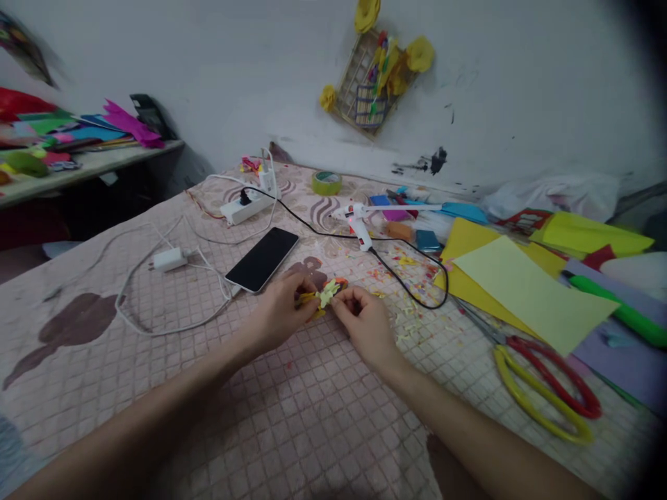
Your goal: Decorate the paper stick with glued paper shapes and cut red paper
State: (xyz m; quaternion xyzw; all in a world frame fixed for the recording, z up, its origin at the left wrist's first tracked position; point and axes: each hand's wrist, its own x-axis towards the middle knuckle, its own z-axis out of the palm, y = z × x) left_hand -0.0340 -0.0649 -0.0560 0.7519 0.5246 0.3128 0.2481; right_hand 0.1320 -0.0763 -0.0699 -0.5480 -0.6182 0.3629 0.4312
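Note:
Both hands meet over the quilted pink bedspread [292, 417]. My left hand [281, 309] and my right hand [365, 323] together pinch a small yellow and orange paper flower piece [327, 292] between their fingertips, just above the cloth. Tiny paper scraps [411, 305] lie scattered to the right of it. A black phone [263, 258] lies face up just beyond my left hand.
A white glue gun [357, 221] with a black cord sits behind the hands, next to a power strip [244, 205] and a charger [167, 260]. Yellow paper sheets [526, 292], red and yellow scissors [547, 389] and a tape roll [326, 182] lie around. A craft hangs on the wall [372, 76].

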